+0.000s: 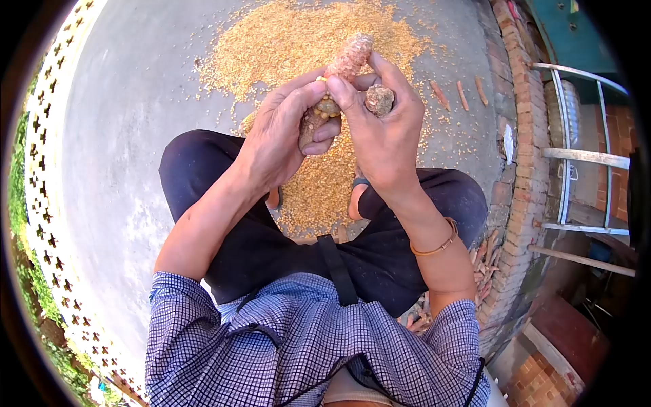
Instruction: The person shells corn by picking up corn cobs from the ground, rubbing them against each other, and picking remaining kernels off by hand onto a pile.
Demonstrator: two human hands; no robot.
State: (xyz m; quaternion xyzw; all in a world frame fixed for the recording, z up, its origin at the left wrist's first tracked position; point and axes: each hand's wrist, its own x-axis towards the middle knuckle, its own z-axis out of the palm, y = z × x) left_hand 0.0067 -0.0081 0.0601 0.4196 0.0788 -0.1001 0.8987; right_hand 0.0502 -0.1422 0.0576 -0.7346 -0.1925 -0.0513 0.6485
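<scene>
Both hands meet close together, fingers closed on maize cobs. The left hand (274,129) curls round a partly shelled ear (312,129), whose end near the thumbs bears a few yellow kernels (327,107). The right hand (390,136) encloses a short cob (380,100), its blunt, rough end exposed between thumb and fingers. A reddish bare cob (352,54) projects beyond the thumbs, between the hands; which of the two grips it cannot be told. Beyond and beneath the hands, loose grain (278,47) covers part of the grey floor (149,88). Three slender cob pieces (440,95) lie to the right of the right hand; a yellow ear (249,123) lies just left of the left hand, partly hidden.
</scene>
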